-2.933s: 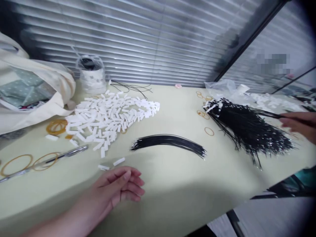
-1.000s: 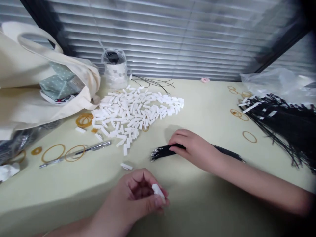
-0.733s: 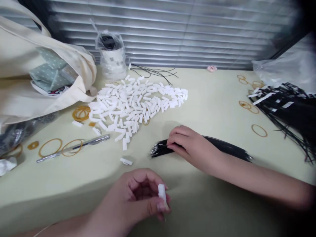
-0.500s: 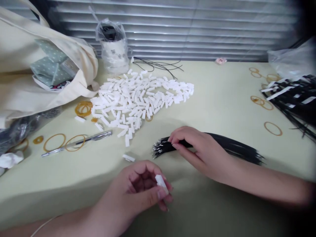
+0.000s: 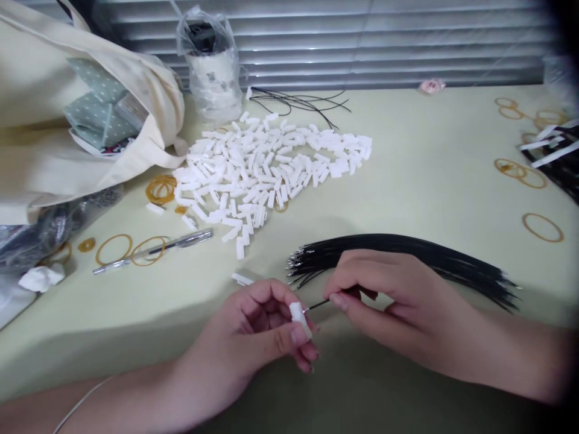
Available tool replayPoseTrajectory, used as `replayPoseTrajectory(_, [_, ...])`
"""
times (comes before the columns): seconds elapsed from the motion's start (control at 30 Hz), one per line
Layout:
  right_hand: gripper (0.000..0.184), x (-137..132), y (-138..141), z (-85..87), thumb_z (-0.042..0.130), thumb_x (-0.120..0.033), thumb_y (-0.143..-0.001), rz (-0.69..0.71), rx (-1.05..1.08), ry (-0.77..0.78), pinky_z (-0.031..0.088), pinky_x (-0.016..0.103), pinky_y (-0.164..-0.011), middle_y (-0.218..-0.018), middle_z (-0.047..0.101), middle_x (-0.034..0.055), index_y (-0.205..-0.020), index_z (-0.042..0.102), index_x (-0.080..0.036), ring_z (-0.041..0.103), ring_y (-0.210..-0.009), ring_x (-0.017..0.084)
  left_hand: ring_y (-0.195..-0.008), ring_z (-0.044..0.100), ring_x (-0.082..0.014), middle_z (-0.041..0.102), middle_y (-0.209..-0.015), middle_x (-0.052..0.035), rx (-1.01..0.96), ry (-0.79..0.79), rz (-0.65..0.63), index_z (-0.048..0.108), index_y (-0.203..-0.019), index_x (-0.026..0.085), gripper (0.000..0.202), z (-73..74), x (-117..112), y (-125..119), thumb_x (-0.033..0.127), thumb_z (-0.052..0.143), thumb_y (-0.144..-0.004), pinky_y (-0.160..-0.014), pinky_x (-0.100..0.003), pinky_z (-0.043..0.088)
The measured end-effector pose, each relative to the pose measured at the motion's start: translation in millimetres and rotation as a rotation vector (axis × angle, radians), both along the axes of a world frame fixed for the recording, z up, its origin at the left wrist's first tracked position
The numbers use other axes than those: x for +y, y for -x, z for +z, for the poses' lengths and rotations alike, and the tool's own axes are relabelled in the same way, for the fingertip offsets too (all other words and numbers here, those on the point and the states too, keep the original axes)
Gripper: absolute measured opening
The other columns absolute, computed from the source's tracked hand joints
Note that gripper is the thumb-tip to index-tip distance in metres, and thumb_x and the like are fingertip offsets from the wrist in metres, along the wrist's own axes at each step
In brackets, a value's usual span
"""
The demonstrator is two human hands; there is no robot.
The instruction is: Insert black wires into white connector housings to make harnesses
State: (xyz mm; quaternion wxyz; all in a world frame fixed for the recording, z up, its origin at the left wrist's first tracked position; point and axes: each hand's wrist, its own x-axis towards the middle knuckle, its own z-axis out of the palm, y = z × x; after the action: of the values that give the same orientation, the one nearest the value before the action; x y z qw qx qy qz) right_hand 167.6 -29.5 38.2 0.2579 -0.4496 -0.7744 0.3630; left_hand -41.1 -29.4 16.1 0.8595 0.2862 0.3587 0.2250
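Note:
My left hand pinches a small white plastic connector between thumb and forefinger, close to the near table edge. My right hand holds one thin black wire by its end, its metal tip touching the connector. Just behind both hands lies a curved bundle of black wires with silvery tips pointing left. A wide heap of white connectors is spread further back on the pale table. One loose connector lies beside my left hand.
A cream tote bag slumps at the left. A bagged white roll stands at the back by the blinds. Rubber bands and a pen lie scattered. Another black wire pile sits at the far right.
My right hand left the wire bundle, drew one wire out and brought its tip to the connector in my left hand. The view shifted left and down.

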Motion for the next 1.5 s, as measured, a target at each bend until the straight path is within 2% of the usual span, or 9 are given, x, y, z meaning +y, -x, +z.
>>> replayPoseTrajectory(0.37, [0.013,-3,3,0.2,0.054,-0.011,-0.080,-0.034,0.036,0.002,0.036,0.017,-0.046,-0.063,0.053,-0.0039,-0.071,0.055,-0.020,0.049,-0.055,0.005,-0.060,0.063,-0.0093,0.067,-0.065,-0.0005,0.086,0.006,-0.048,0.055,-0.074,0.013,0.017,5.7,1,-2,0.020,0.070,-0.077,-0.061,-0.022,0.053])
replayPoseTrajectory(0.7, [0.011,-5,1,-1.9,0.054,-0.009,-0.080,-0.020,0.006,-0.066,0.039,0.016,-0.052,-0.067,0.053,-0.0040,-0.076,0.054,-0.020,0.049,-0.060,0.005,-0.062,0.064,-0.0101,0.066,-0.067,-0.0005,0.072,0.007,-0.048,0.055,-0.077,0.013,0.017,4.6,1,-1,0.019,0.070,-0.077,-0.060,-0.022,0.053])
replayPoseTrajectory(0.87, [0.011,-11,7,-5.5,0.051,-0.010,-0.082,0.025,-0.077,-0.217,0.041,0.019,-0.059,-0.069,0.055,-0.0025,-0.076,0.052,-0.019,0.049,-0.066,0.007,-0.058,0.061,-0.0084,0.063,-0.062,0.0010,0.132,-0.012,-0.090,0.055,-0.074,0.012,0.018,8.6,1,-2,0.022,0.070,-0.076,-0.058,-0.020,0.050])
replayPoseTrajectory(1.0, [0.014,-14,11,-4.8,0.049,-0.012,-0.086,0.061,-0.101,-0.248,0.042,0.022,-0.065,-0.069,0.056,-0.0011,-0.073,0.052,-0.018,0.050,-0.068,0.009,-0.057,0.059,-0.0080,0.062,-0.060,0.0015,0.188,-0.031,-0.118,0.056,-0.073,0.012,0.021,9.9,1,-1,0.024,0.072,-0.074,-0.057,-0.019,0.049])
replayPoseTrajectory(1.07, [0.013,-10,8,-1.0,0.051,-0.015,-0.086,0.141,-0.129,-0.168,0.043,0.023,-0.067,-0.072,0.057,-0.0005,-0.075,0.055,-0.018,0.052,-0.071,0.011,-0.056,0.059,-0.0076,0.061,-0.060,0.0023,0.196,-0.022,-0.127,0.055,-0.073,0.012,0.022,9.9,1,-1,0.025,0.073,-0.073,-0.056,-0.019,0.048])
replayPoseTrajectory(1.13, [0.007,0,2,2.5,0.054,-0.022,-0.088,0.224,-0.155,0.008,0.043,0.022,-0.071,-0.083,0.059,0.0002,-0.083,0.059,-0.019,0.054,-0.081,0.011,-0.056,0.059,-0.0073,0.060,-0.061,0.0029,0.210,-0.020,-0.144,0.054,-0.073,0.013,0.024,10.1,0,-2,0.026,0.074,-0.072,-0.056,-0.018,0.048])
replayPoseTrajectory(1.2, [0.012,11,-4,1.6,0.052,-0.028,-0.090,0.238,-0.166,0.098,0.043,0.023,-0.076,-0.093,0.059,0.0010,-0.092,0.060,-0.020,0.053,-0.089,0.011,-0.057,0.059,-0.0075,0.061,-0.062,0.0027,0.221,-0.017,-0.162,0.053,-0.073,0.013,0.026,10.3,-1,-3,0.027,0.075,-0.070,-0.056,-0.019,0.049])
replayPoseTrajectory(1.33, [0.013,23,-7,-17.1,0.050,-0.025,-0.091,0.135,-0.269,-0.182,0.038,0.031,-0.081,-0.092,0.056,0.0039,-0.090,0.061,-0.017,0.050,-0.087,0.015,-0.057,0.059,-0.0077,0.062,-0.062,0.0020,0.215,0.008,-0.173,0.052,-0.072,0.014,0.028,9.4,-1,-5,0.027,0.076,-0.069,-0.056,-0.019,0.049])
replayPoseTrajectory(1.5, [0.015,20,-3,-30.2,0.048,-0.017,-0.090,0.134,-0.374,-0.318,0.037,0.034,-0.081,-0.087,0.057,0.0049,-0.082,0.060,-0.014,0.050,-0.086,0.017,-0.057,0.060,-0.0075,0.063,-0.064,0.0016,0.177,-0.003,-0.165,0.053,-0.074,0.014,0.023,5.6,-1,-3,0.025,0.073,-0.073,-0.058,-0.019,0.050])
